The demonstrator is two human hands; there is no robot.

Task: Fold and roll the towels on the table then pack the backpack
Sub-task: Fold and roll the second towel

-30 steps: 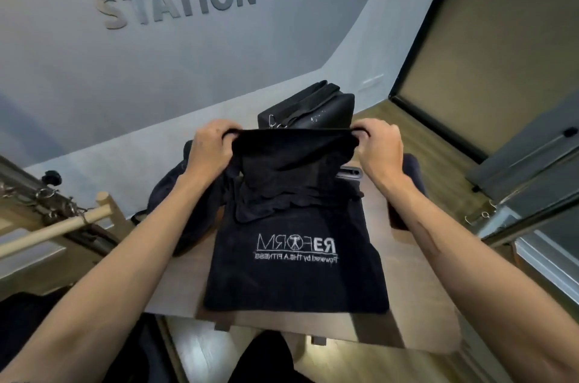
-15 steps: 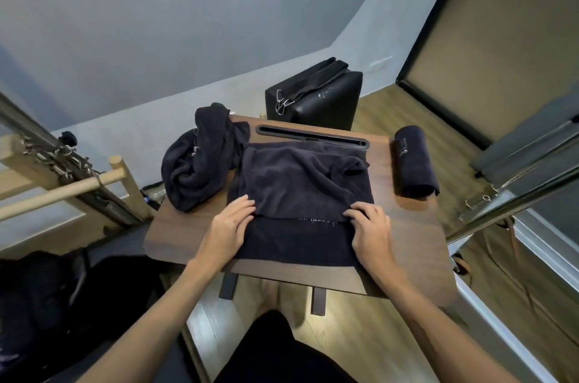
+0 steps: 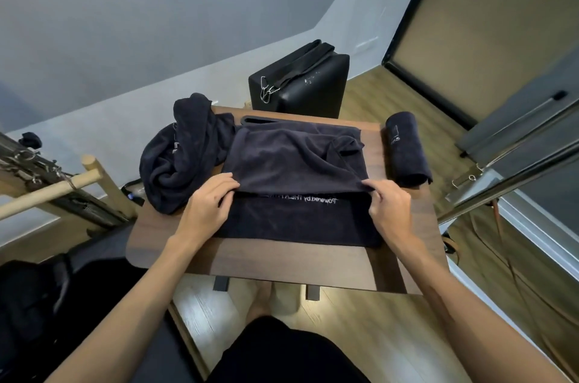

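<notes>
A dark towel (image 3: pixel 291 163) with white lettering lies spread on the small wooden table (image 3: pixel 282 263), its far part folded over toward me. My left hand (image 3: pixel 208 197) pinches the folded edge at its left corner. At the right corner, my right hand (image 3: pixel 388 207) pinches the same edge. A crumpled dark towel (image 3: pixel 178 160) sits heaped at the table's left. A rolled dark towel (image 3: pixel 405 149) lies at the right edge. A black boxy bag (image 3: pixel 300 85) with straps and clips stands on the floor behind the table.
A wooden bar and metal frame (image 3: pixel 56 185) stand to the left. A dark bag or cushion (image 3: pixel 34 295) lies low at the left. Metal rails and glass (image 3: pixel 513 169) run along the right. Wood floor surrounds the table.
A second ago both hands held the towel's far edge up in the air. They brought it down toward me, folding the towel over, and now pinch the folded edge at its corners.
</notes>
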